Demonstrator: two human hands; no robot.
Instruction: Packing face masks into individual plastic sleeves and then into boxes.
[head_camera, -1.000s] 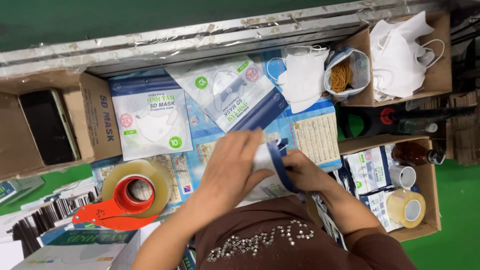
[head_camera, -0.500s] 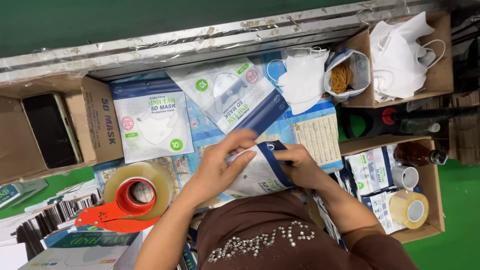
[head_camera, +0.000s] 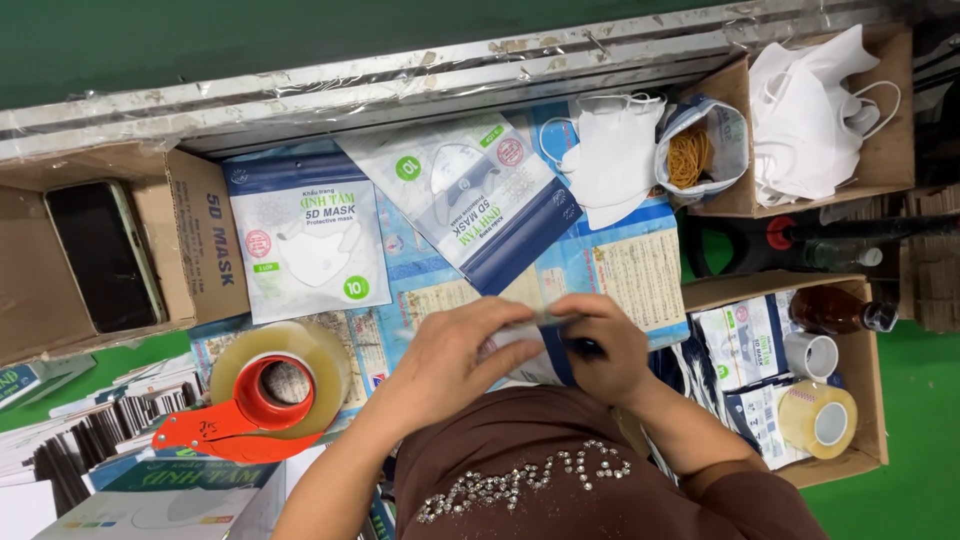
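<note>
Blue-trimmed and glossy, a face-mask pouch (head_camera: 545, 340) is held edge-on just above the tabletop (head_camera: 640, 270), close to the person's chest. The left hand (head_camera: 450, 360) lays its fingers (head_camera: 500, 322) flat, pressed together along the pouch's top edge, while the right hand (head_camera: 605, 345) curls around the other end, fingers (head_camera: 590, 310) pinching the pouch from above. Two more mask pouches lie flat beyond the hands: a white one (head_camera: 310, 250) to the left and a tilted one with a dark blue edge (head_camera: 480, 200) near the middle. A clear tape roll on an orange dispenser (head_camera: 270, 390) sits just left of the left forearm. Loose white masks (head_camera: 615, 155) rest beside a bag of rubber bands (head_camera: 700, 150). A dark phone (head_camera: 100, 255) lies in a cardboard box (head_camera: 190, 235) at far left.
</note>
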